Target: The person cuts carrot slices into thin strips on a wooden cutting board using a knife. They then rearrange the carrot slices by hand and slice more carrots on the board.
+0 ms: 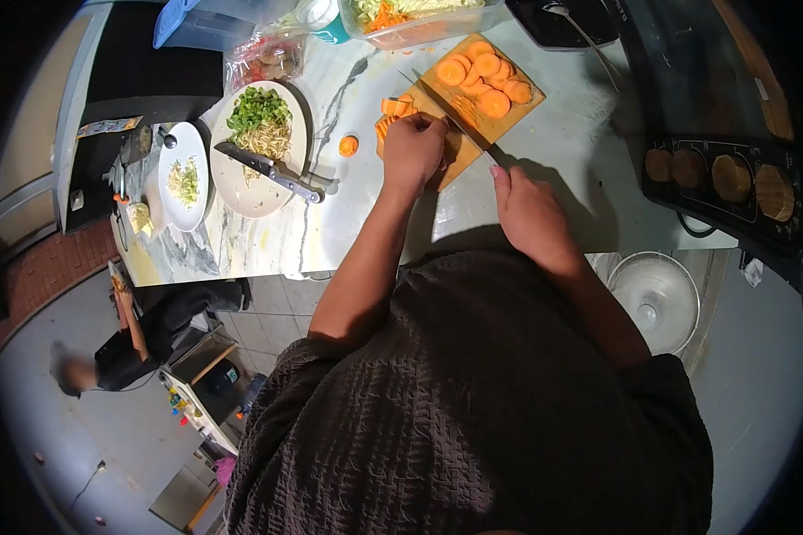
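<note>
My right hand [533,212] is wrapped round the handle of a kitchen knife [455,118], its blade slanting up and left across a wooden cutting board [462,162]. Round carrot slices [492,78] lie on the board to the right of the blade. Left of the blade, my left hand [415,153] has its fingers bent and pressed together low over the board; whatever is under them is hidden. Cut carrot pieces [396,109] lie just beside these fingers. A carrot stub [349,145] sits on the counter left of the board.
A plate [232,198] with chopped greens, sprouts and a second knife [272,171] stands left, near a smaller oval dish [192,147]. Behind are a container [437,34] of shredded vegetables and a black tray [526,22]. A stove [723,152] is right; another person [129,343] is far left.
</note>
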The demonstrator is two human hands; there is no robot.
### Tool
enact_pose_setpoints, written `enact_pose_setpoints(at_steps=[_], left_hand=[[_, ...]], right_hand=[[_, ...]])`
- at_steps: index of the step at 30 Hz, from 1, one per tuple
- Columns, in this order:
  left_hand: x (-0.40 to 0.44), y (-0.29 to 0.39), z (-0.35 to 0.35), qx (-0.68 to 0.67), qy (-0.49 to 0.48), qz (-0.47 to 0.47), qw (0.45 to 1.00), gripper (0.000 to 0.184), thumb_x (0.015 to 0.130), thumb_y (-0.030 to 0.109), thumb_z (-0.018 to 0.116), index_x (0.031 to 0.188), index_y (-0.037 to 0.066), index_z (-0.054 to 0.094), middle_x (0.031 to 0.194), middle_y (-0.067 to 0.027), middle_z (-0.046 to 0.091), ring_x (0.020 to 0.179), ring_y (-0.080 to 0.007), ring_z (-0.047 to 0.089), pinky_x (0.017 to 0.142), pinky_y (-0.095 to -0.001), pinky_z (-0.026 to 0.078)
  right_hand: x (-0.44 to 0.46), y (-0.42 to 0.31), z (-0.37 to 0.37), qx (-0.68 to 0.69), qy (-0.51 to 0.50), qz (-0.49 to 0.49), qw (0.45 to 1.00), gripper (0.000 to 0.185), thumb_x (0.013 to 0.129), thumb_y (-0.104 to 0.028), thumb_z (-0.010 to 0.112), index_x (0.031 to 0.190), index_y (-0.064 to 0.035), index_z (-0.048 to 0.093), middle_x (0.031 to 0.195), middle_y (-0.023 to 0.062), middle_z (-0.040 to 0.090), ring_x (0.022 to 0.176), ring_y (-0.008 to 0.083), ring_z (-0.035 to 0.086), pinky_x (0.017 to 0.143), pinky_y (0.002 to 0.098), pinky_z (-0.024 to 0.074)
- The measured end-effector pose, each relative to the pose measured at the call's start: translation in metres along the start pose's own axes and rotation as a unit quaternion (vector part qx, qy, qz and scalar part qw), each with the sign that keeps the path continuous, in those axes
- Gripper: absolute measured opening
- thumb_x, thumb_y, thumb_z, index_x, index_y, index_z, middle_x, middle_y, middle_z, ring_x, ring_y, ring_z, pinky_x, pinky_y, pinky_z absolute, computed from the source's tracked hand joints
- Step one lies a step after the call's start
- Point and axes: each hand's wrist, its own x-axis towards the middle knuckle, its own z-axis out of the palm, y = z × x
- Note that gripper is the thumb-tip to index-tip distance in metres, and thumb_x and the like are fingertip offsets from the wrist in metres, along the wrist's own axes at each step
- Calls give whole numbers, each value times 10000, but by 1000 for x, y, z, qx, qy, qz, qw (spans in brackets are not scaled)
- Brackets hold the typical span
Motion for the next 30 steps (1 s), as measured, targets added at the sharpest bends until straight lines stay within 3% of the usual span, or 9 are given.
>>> enact_pose_setpoints(at_steps=[4, 6, 9, 19, 22, 28, 30], left_hand=[[-2, 4, -1, 20, -1, -4, 1000, 250, 879, 180, 623, 796, -55, 627, 552, -81, 587, 440, -147, 568, 451, -286, 439], [-3, 5, 1, -10, -3, -8, 1000, 214, 880, 152, 616, 786, -39, 643, 547, -35, 539, 411, -114, 493, 419, -269, 381], [1, 1, 0, 2, -4, -8, 1000, 244, 877, 170, 614, 802, -61, 639, 553, -83, 588, 436, -145, 561, 451, -288, 437], [-4, -2, 2, 24, 20, 8, 999, 235, 866, 195, 636, 795, -26, 670, 560, -48, 584, 445, -123, 558, 460, -265, 429], [-3, -7, 6, 92, 75, 93, 989, 252, 887, 225, 624, 837, -15, 681, 560, -44, 591, 445, -108, 560, 467, -262, 432], [-8, 0, 3, 19, 20, 75, 997, 285, 924, 268, 623, 867, -8, 667, 591, -28, 593, 456, -85, 525, 444, -254, 403], [-4, -6, 0, 32, 61, 94, 993, 279, 907, 274, 635, 881, -3, 648, 631, -62, 621, 540, -124, 578, 502, -285, 439]], right_hand=[[1, -3, 2, -1, -3, 8, 1000, 463, 1008, -383, 393, 903, 13, 608, 811, 280, 648, 816, 479, 625, 747, 549, 487], [3, -2, 5, 0, 6, 3, 1000, 453, 1006, -375, 403, 903, 15, 607, 805, 276, 649, 803, 477, 628, 730, 547, 490], [6, -1, 7, -8, 12, 6, 1000, 447, 1003, -374, 412, 896, 15, 602, 797, 272, 649, 791, 475, 630, 715, 541, 495], [-5, 15, -1, -56, 47, -18, 997, 430, 998, -388, 415, 888, -15, 597, 791, 252, 650, 775, 467, 623, 710, 548, 483], [-7, 19, -6, -52, 68, -28, 996, 431, 991, -407, 429, 885, -25, 598, 775, 226, 652, 751, 453, 623, 689, 557, 478], [-4, 21, -21, -30, 86, -33, 995, 404, 969, -446, 469, 891, -74, 604, 718, 198, 646, 716, 435, 626, 662, 536, 481], [0, 21, -23, -23, 110, -42, 993, 384, 960, -440, 495, 884, -80, 604, 703, 182, 646, 710, 422, 631, 644, 515, 484]])
